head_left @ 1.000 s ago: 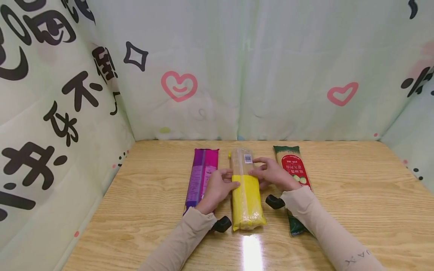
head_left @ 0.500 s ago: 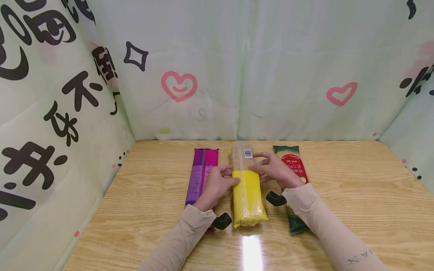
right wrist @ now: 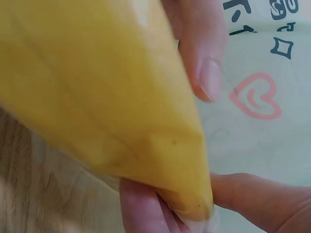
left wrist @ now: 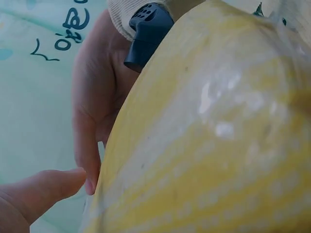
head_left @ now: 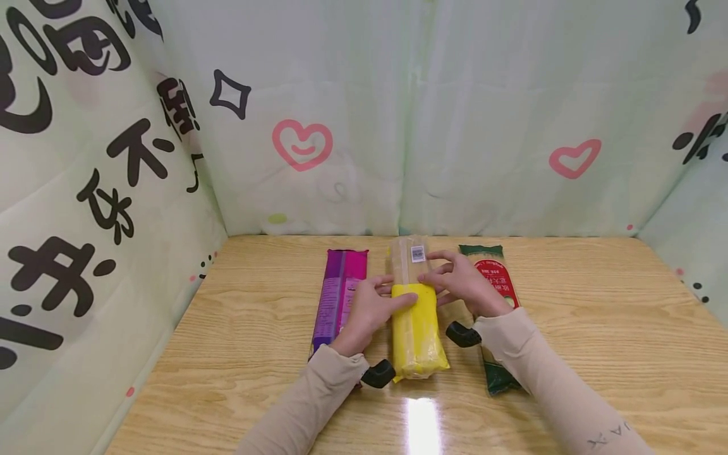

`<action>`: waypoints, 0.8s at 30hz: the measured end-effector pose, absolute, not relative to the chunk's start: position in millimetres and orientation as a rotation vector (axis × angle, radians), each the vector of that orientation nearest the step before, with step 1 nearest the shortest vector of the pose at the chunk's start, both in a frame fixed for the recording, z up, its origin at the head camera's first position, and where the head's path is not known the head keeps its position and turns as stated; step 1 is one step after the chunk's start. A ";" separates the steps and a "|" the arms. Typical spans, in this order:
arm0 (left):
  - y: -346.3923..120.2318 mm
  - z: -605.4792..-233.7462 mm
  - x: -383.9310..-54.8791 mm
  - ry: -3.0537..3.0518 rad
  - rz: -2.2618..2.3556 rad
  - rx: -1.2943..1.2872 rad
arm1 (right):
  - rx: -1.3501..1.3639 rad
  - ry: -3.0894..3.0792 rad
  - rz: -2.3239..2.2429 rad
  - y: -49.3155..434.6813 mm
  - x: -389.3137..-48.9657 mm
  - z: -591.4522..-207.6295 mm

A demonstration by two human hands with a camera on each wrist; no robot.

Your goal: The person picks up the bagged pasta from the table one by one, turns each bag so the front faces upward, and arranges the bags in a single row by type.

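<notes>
A long yellow bag with a see-through upper part (head_left: 418, 328), apparently packed with dry noodles, stands between both hands, a barcode label near its top. My left hand (head_left: 370, 309) grips its left side, thumb laid across the front face and fingers behind the edge. On the opposite side my right hand (head_left: 463, 284) holds the edge, with a fingertip on the front below the label. Yellow wrapping (left wrist: 204, 136) fills much of the left wrist view, the right hand (left wrist: 95, 87) beyond it. In the right wrist view, fingers (right wrist: 143, 206) reach under the yellow bag (right wrist: 112, 87).
A purple packet (head_left: 340, 284) lies left of the bag, partly under the left forearm. To the right, a green and red spaghetti packet (head_left: 495, 272) is partly covered by the right arm. The wooden table (head_left: 597, 328) ends at a printed curtain (head_left: 352, 189).
The yellow bag has risen slightly and shifted toward the back, both hands moving with it. My left thumb has slid farther right across its front.
</notes>
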State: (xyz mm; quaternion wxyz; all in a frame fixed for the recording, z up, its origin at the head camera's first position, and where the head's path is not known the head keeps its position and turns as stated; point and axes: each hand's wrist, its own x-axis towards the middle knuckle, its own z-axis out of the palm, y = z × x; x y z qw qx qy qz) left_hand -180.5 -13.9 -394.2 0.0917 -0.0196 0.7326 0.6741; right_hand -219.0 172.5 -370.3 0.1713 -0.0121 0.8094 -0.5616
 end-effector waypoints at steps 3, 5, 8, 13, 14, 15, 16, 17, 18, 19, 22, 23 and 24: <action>-9.9 -394.5 -179.1 2.162 2.026 -0.046 | -0.029 2.306 -1.607 171.1 -217.8 -367.6; -7.2 -394.1 -178.2 2.153 2.046 -0.042 | -0.035 2.309 -1.617 170.1 -217.0 -365.5; -4.2 -393.3 -177.5 2.161 2.059 -0.038 | -0.050 2.315 -1.626 168.2 -215.8 -362.5; -1.4 -390.9 -176.3 2.196 2.020 -0.045 | -0.069 2.334 -1.611 166.6 -214.8 -360.5; -1.0 -390.6 -176.1 2.201 2.010 -0.047 | -0.072 2.337 -1.609 166.5 -214.6 -360.4; -0.6 -390.5 -176.1 2.203 2.003 -0.046 | -0.072 2.340 -1.608 166.5 -214.5 -360.3; 0.0 -390.4 -176.1 2.199 2.004 -0.042 | -0.074 2.344 -1.607 166.5 -214.3 -360.1; 0.5 -390.3 -176.1 2.197 2.003 -0.037 | -0.076 2.346 -1.608 166.4 -214.0 -359.8; 1.0 -390.2 -176.0 2.196 2.005 -0.034 | -0.079 2.349 -1.609 166.2 -213.8 -359.5; 1.6 -389.8 -175.8 2.194 2.008 -0.033 | -0.080 2.350 -1.612 166.0 -213.6 -359.3; 3.4 -389.2 -175.6 2.200 2.020 -0.016 | -0.083 2.353 -1.619 165.1 -212.9 -358.3; 3.8 -388.9 -175.6 2.206 2.020 -0.016 | -0.082 2.351 -1.624 164.7 -212.6 -357.9; 4.1 -388.9 -175.5 2.210 2.019 -0.015 | -0.082 2.351 -1.627 164.4 -212.3 -357.6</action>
